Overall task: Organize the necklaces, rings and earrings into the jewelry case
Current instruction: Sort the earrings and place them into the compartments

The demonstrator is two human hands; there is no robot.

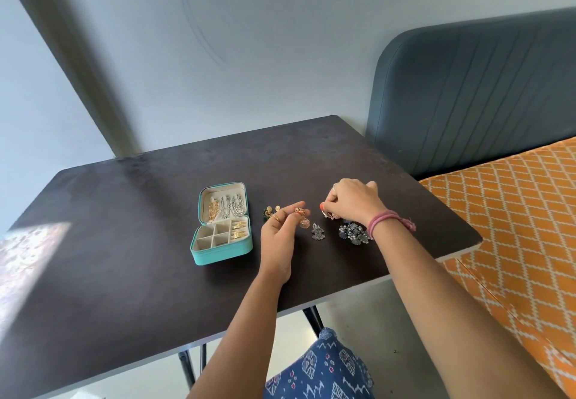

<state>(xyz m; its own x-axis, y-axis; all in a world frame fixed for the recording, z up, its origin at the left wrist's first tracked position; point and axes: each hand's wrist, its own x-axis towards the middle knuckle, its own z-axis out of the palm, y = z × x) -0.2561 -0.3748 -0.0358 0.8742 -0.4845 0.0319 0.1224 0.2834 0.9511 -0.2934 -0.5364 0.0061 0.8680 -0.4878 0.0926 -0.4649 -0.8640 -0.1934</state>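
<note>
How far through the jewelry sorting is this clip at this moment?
Partly done. The open teal jewelry case already has chains hanging in its lid and gold pieces in its right-hand compartments. In hand: the left hand pinches a gold jhumka earring, and the right hand picks at a piece on the table. Left: the silver earring, the dark beaded pile and small gold pieces; several compartments look empty.

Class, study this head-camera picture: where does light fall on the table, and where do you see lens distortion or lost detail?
Head view: a bright sunlit patch washes out the table at its left edge; the wide-angle lens tilts the wall corner and bends the headboard; the small earrings near the hands, left and right, are too fine to make out.
</note>
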